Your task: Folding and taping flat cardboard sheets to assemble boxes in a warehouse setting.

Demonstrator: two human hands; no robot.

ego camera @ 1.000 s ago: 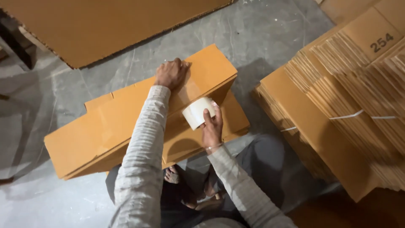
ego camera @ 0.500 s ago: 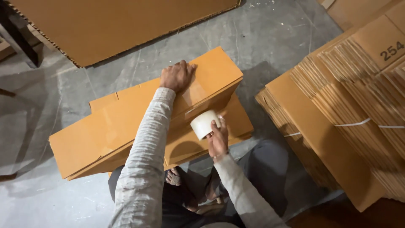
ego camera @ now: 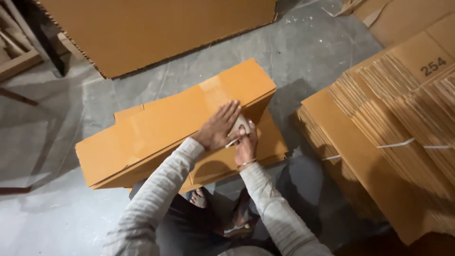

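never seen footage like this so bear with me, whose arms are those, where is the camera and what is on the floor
There is no machine here. The camera sits on a person's head and looks down, so the two grey-sleeved arms are that person's own. On the grey concrete floor lies a long flattened orange cardboard box. The left hand lies flat on the box with fingers spread. The right hand has its grip on a whitish roll of tape, mostly hidden between the two hands. To the right stands a strapped stack of flat cardboard. A big cardboard sheet lies beyond.
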